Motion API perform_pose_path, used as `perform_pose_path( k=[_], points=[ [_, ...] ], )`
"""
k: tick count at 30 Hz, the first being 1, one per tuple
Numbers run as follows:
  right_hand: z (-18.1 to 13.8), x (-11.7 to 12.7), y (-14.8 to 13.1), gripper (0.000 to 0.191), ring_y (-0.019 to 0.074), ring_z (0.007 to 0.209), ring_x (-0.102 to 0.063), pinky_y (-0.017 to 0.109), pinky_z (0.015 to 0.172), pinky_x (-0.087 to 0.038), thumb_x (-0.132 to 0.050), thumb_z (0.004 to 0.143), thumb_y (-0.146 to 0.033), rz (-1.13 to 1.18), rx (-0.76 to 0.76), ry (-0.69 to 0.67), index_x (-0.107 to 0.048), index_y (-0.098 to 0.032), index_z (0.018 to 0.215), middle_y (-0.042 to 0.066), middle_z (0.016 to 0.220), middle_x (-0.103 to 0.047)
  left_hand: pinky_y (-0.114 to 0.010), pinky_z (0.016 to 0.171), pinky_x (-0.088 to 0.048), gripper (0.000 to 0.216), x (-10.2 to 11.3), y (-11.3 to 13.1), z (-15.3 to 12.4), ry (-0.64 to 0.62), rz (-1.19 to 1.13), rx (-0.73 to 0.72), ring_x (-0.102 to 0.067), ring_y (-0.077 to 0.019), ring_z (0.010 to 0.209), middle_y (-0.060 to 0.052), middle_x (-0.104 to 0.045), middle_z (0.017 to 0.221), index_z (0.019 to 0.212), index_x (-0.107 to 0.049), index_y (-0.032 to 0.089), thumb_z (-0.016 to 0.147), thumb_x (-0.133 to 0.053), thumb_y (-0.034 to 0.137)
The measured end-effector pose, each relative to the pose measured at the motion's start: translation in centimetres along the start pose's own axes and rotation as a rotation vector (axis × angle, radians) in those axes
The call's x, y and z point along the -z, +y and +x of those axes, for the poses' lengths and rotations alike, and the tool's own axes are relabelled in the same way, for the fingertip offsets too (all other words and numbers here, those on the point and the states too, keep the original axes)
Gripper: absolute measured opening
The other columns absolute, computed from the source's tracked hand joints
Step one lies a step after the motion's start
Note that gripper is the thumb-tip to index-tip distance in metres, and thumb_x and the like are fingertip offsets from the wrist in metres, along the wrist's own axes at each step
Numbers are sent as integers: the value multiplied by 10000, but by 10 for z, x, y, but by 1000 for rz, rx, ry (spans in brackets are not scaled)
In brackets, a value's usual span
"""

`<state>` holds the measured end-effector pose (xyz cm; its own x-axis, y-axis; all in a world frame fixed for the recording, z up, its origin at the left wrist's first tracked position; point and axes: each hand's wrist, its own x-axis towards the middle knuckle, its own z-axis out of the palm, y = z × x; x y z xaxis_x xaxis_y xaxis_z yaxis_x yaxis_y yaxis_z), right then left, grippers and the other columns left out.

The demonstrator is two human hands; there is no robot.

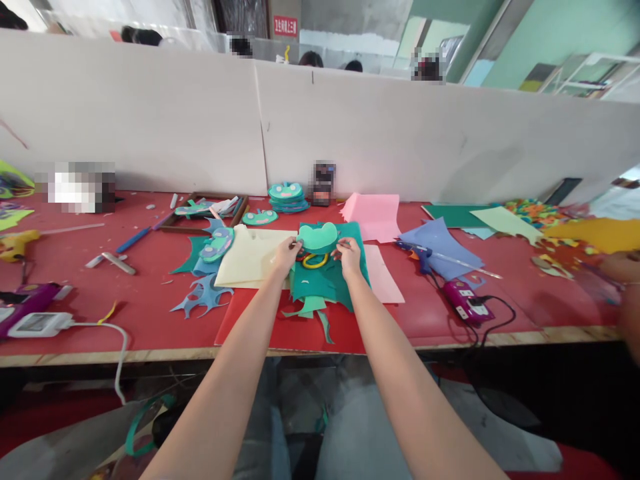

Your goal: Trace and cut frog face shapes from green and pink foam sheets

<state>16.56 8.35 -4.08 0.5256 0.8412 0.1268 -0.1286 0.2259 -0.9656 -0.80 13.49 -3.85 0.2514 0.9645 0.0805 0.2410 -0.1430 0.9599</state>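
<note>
Mint-green and soft-looking, the frog-head cutout (318,237) spans the space between our two hands, above a dark green sheet (336,290). Our left hand (288,255) pinches its left edge between thumb and fingers; our right hand (349,256) grips the opposite edge likewise. Just below the cutout we see a yellow ring (315,261) (the rest of the object is partly hidden). To the left, a cream sheet (250,261) lies beside blue offcuts (203,295); behind, we find a stack of teal face pieces (287,200) near a propped smartphone (324,183). Pink sheets (377,219) lie to the right, followed by a blue glue gun (423,255) and, nearer the edge, a magenta power strip (465,301). All rest upon a red tabletop (160,330).
</note>
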Motion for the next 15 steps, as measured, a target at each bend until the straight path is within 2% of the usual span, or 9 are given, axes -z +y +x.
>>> perform_pose_path(
  k=[5,10,15],
  points=[
    [-2,-2,-4,132,95,399,-526,195,348,-355,-559,667,-262,-14,9,-1,-491,-195,758,-59,556,-540,-394,796,-499,308,-4,-6,3,56,85,-52,-574,-182,940,-81,-569,1111,1110,-537,154,857,-514,328],
    [-3,-3,-7,238,107,421,-538,206,345,-362,-548,733,-406,-25,12,22,-497,-192,825,-42,579,-541,-282,677,-473,61,-10,-10,5,160,132,-120,-598,-138,709,-45,-616,887,767,-600,168,794,-564,209],
    [-4,-6,-8,323,123,438,-552,206,339,-358,-602,703,-426,-60,20,10,-438,-210,878,-51,576,-536,-256,614,-447,70,-11,-14,6,220,147,-165,-580,-128,603,-23,-608,800,720,-569,197,774,-537,166]
  ],
)
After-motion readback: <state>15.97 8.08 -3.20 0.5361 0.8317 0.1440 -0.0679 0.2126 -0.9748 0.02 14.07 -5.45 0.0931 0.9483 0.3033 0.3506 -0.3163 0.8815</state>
